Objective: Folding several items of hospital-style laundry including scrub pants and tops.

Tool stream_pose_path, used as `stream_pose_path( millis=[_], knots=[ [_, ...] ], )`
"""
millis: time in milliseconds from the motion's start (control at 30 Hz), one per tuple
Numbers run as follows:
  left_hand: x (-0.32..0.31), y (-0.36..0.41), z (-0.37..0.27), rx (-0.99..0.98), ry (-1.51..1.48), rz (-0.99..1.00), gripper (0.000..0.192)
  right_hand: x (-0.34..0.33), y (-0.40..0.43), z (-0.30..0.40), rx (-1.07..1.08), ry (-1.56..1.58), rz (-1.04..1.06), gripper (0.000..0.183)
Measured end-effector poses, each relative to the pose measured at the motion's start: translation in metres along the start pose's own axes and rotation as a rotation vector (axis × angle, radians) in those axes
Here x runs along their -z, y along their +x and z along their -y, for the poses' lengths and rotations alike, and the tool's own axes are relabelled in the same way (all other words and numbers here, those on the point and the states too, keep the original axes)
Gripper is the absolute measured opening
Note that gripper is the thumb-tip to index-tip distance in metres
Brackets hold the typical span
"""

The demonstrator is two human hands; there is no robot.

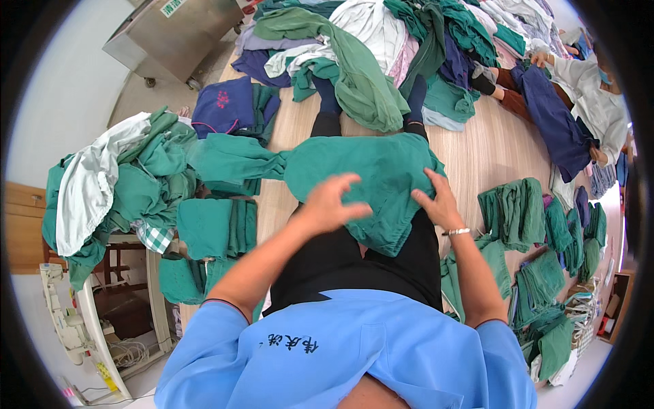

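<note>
A green cloth garment (pixel 368 168) lies across my lap and legs, and a twisted, sleeve-like part (pixel 235 158) of it stretches left over other folded cloth. My left hand (pixel 332 204) is above its middle, slightly blurred, fingers apart and holding nothing that I can see. At the garment's right edge is my right hand (pixel 437 197), thumb and fingers spread; the fingertips are at the cloth, and whether they pinch it I cannot tell. A white band circles the right wrist. Beyond my feet, a long green garment (pixel 352 76) trails from the large heap.
Folded green stacks stand at left (pixel 204 227) and right (pixel 513 212). A mixed cloth pile (pixel 138 184) covers the far left, near a sewing machine (pixel 66 317). At the upper right sits a co-worker (pixel 592 97) holding a dark blue garment (pixel 552 122). A metal cart (pixel 168 38) stands upper left.
</note>
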State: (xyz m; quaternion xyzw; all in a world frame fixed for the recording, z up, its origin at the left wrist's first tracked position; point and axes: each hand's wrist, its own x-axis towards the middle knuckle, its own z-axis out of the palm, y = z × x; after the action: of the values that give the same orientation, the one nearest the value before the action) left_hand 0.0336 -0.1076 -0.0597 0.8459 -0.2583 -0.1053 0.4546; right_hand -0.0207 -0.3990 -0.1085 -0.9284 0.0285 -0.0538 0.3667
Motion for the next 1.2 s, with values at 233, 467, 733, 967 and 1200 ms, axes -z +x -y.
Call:
stream_pose_path(
  millis=[233, 467, 733, 967, 1200],
  knots=[
    [-0.083, -0.022, -0.024, 0.107, 0.188, 0.243, 0.069, 0.003, -0.023, 0.034, 0.042, -0.028, 0.081, 0.086],
    [-0.051, 0.023, -0.002, 0.143, -0.42, 0.484, 0.012, 0.017, 0.006, 0.037, 0.198, -0.127, 0.078, 0.053],
    [0.103, 0.036, -0.099, 0.049, -0.291, 0.295, 0.019, 0.041, 0.05, 0.066, 0.228, -0.223, -0.242, 0.019],
    [0.149, -0.025, -0.048, -0.028, 0.428, -0.174, 0.015, 0.095, 0.018, 0.025, -0.076, -0.321, -0.168, 0.019],
    [0.097, -0.1, 0.008, 0.202, 0.331, -0.462, 0.024, 0.112, -0.034, -0.025, -0.645, 0.401, 0.039, 0.017]
  ],
)
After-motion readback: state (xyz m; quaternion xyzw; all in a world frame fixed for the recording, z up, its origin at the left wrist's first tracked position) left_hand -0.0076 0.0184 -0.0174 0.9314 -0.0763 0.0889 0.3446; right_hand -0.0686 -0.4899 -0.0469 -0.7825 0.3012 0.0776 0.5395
